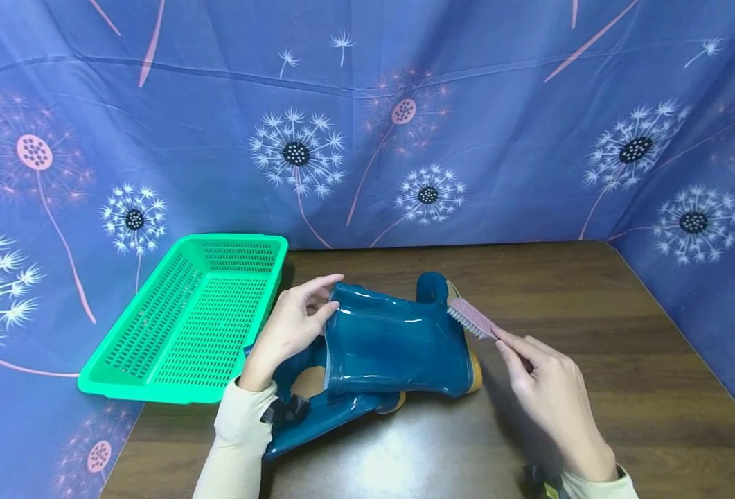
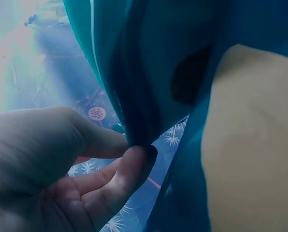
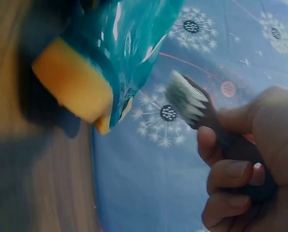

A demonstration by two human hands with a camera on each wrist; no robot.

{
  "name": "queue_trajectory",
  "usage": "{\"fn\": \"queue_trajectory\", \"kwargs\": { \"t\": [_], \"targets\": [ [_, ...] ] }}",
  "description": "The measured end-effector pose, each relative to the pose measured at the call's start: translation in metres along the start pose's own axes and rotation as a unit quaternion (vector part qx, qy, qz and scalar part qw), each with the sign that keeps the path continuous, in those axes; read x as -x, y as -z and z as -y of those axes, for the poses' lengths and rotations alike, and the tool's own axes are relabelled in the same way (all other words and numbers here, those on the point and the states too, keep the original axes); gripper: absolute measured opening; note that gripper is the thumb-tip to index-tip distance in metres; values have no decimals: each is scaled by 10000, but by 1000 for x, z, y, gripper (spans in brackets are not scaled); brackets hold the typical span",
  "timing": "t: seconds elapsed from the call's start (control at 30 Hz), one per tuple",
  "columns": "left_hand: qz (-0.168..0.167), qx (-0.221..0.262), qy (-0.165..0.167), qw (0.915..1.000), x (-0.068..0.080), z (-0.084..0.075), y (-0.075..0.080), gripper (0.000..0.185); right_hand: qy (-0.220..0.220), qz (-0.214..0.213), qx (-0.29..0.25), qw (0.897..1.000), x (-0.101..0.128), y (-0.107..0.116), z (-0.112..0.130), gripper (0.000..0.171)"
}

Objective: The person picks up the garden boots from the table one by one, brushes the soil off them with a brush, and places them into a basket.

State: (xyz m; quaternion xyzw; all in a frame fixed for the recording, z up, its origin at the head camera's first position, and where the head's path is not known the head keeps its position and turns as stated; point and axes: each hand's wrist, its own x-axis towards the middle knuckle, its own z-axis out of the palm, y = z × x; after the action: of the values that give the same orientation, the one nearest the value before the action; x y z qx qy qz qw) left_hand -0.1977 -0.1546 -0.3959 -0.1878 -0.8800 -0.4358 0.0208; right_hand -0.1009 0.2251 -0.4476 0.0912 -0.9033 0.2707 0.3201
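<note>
Right hand (image 1: 554,395) grips pink bristled brush (image 1: 470,318) against glossy teal rubber boot (image 1: 392,339); left hand (image 1: 289,329) pinches boot rim.

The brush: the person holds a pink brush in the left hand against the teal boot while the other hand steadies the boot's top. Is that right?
Not quite. The head view shows the pink brush in the right hand; the left hand steadies the top of the teal boot.

Head view looks down; wrist views crowd the boot (image 1: 392,339).

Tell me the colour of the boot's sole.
The sole of the boot is yellow-orange, clearest in the right wrist view.
</note>
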Motion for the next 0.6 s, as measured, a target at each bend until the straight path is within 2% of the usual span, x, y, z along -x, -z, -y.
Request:
{"fn": "queue_trajectory", "kwargs": {
  "t": [0.1,0.2,0.43,0.6],
  "targets": [
    [73,-40,15,10000,1,3,1,48,-118,-39,-154,9998,-14,-8,-12,31],
    [111,-34,51,9999,0,5,1,47,-49,44,-240,9997,-23,-22,-24,33],
    [291,-88,89,9995,1,10,-1,45,558,334,-728,9952,-7,-53,-37,39],
    [181,-201,10,9996,1,12,2,43,541,235,-952,9937,-7,-62,-45,39]
  ]
}}
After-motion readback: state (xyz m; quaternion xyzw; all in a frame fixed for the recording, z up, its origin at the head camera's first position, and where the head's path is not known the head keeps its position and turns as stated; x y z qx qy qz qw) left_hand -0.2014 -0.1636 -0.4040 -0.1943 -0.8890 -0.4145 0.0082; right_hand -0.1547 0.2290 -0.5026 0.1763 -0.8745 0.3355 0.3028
